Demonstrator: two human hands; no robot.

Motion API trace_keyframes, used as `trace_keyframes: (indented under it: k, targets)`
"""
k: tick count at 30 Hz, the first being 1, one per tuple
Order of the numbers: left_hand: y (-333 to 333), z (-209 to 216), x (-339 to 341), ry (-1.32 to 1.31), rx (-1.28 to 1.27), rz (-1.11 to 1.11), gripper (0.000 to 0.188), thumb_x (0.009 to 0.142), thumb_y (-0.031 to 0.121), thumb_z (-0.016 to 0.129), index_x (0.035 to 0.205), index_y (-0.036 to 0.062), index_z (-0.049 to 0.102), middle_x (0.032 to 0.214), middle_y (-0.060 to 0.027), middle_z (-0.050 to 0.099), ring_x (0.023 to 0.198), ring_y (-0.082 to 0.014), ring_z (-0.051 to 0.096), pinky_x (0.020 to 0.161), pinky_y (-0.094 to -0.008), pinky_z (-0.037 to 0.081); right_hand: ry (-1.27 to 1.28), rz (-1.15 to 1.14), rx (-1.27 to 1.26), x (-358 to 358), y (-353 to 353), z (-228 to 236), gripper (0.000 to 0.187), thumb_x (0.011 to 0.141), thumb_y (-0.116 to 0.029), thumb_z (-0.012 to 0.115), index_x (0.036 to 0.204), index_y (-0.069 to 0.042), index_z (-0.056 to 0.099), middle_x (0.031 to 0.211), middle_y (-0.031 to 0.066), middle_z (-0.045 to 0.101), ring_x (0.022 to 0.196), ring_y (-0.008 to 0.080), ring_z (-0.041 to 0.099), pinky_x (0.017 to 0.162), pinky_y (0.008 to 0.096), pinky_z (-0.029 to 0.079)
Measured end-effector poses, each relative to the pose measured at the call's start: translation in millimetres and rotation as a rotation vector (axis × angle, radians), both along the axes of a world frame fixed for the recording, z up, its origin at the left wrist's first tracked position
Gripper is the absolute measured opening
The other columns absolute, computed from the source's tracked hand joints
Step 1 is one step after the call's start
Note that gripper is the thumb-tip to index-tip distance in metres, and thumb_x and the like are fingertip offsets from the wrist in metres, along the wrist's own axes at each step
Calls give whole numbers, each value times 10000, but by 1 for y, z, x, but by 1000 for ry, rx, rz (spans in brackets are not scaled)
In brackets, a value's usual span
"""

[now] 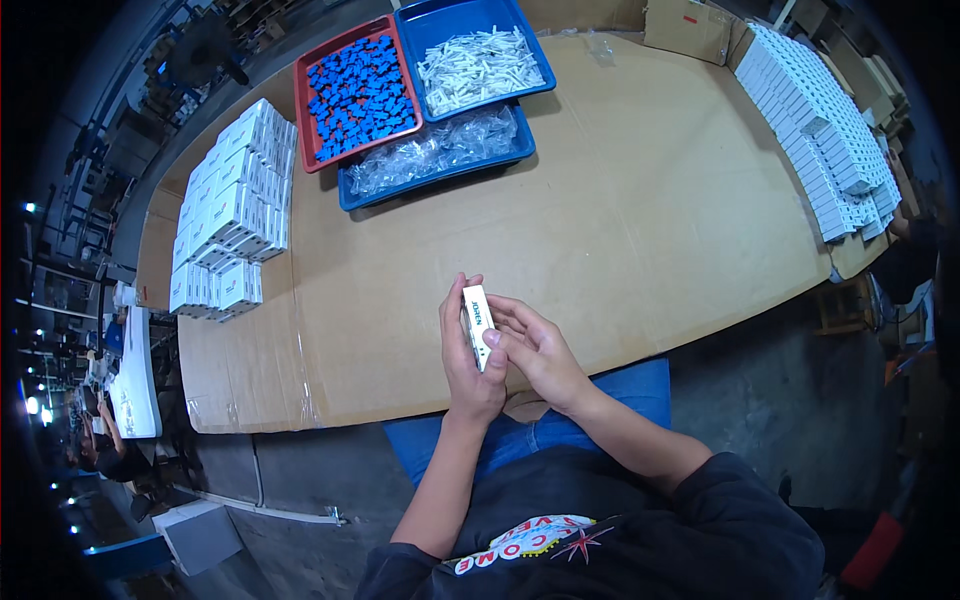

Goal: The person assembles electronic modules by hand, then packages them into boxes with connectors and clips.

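While between both bare hands (466, 368) (548, 362), a slim white box (476, 312)

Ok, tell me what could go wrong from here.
The small white rectangular box, held between the left hand and right hand, might slip. The tall stacked white cardboard boxes at the left could topple if bumped. The red plastic tray overlaps the lower blue plastic tray, so a knock might spill its small blue pieces.
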State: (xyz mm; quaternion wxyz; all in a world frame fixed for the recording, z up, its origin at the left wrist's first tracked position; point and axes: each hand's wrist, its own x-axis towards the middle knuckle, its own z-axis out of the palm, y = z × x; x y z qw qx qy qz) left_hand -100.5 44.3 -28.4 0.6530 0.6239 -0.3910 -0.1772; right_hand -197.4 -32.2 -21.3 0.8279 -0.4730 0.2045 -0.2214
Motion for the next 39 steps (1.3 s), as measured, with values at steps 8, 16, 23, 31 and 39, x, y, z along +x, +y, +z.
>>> trace_keyframes:
  k: [8,16,23,31,39]
  targets:
    - [-4,-8,-4,-115,-94,110,1110,906,833,552,1509,-86,402,1419,-246,478,1337,-359,536,1117,-478,446,-26,-82,49,2,17,9,575,1031,-147,672,1509,66,432,1466,209,559,1404,258,531,1177,386,429]
    - [-5,-20,-4,-77,-181,168,985,967,743,494,1445,-117,448,1362,-248,514,1261,-361,588,1076,-472,478,-17,-98,-169,1,26,6,597,1095,-202,602,1583,70,393,1527,204,530,1354,201,559,1070,309,515]
    - [-5,-22,-8,-30,-225,191,843,957,598,446,1389,-125,479,1309,-243,526,1215,-341,595,1054,-462,480,-8,-110,-306,0,28,7,536,1110,-203,564,1552,75,445,1534,193,539,1346,212,570,1071,317,501]
    - [-3,-23,-8,-26,-194,195,844,939,607,447,1371,-118,489,1286,-239,531,1186,-327,582,1038,-453,471,38,-110,-413,-1,28,1,498,1127,-221,497,1522,83,480,1505,255,572,1334,289,612,1097,363,480]
    - [-4,-26,-7,-23,-226,201,864,941,639,425,1366,-110,498,1276,-235,544,1169,-317,584,1030,-446,472,47,-118,-438,-1,29,7,491,1129,-210,481,1510,100,485,1495,273,576,1344,307,609,1109,368,469]
